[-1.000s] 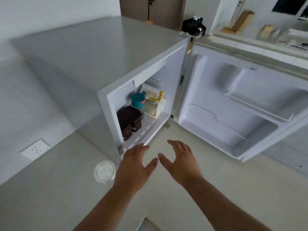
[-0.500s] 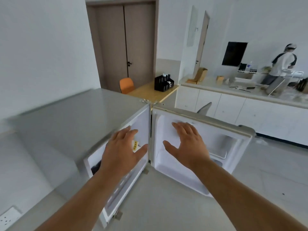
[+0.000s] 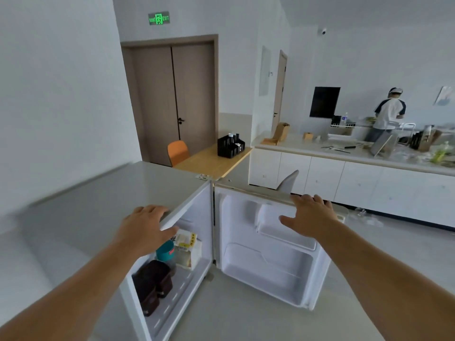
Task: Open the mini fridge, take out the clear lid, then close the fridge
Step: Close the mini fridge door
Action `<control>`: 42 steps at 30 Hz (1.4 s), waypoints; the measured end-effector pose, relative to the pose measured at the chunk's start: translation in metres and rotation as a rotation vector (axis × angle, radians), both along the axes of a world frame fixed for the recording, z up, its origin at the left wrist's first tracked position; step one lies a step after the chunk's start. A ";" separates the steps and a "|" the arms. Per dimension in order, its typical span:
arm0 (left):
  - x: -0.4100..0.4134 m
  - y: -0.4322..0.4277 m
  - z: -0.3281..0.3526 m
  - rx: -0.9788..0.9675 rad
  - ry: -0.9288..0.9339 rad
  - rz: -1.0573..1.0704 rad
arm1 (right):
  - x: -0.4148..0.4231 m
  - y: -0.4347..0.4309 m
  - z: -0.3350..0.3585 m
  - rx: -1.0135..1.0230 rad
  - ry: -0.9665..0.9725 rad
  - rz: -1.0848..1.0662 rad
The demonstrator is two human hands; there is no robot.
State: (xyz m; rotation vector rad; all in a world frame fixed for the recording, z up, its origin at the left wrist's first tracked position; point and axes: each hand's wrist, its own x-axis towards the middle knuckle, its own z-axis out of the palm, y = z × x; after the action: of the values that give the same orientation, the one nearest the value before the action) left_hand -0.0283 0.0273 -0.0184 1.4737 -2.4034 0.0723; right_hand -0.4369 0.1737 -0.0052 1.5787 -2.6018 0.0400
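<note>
Open-fingered, right hand [image 3: 310,216] rests on fridge door [image 3: 268,244]; left hand [image 3: 145,227] on fridge top [image 3: 98,200].

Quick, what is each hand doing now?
Left hand: open, resting on the mini fridge top edge.
Right hand: open, on the fridge door top.

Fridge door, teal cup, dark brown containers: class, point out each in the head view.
fridge door [image 3: 268,264], head view, its inner liner.
teal cup [image 3: 165,251], head view, its side wall.
dark brown containers [image 3: 152,281], head view, the front one's lid.
</note>
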 end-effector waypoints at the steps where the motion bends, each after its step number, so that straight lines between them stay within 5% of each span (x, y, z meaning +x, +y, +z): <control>1: 0.000 0.000 0.000 0.009 0.014 -0.003 | -0.004 0.003 -0.002 0.019 -0.007 -0.004; 19: -0.002 -0.009 -0.009 0.022 0.055 -0.005 | 0.026 0.050 -0.013 -0.133 -0.011 0.132; 42: 0.009 -0.022 -0.012 0.154 0.214 -0.040 | 0.200 0.021 -0.026 -0.269 -0.373 0.574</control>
State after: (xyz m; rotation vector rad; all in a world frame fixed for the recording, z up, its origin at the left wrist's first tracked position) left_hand -0.0189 0.0053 -0.0304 1.4176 -2.3056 -0.2722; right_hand -0.2369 0.1945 -0.0308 2.3117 -2.1312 0.7531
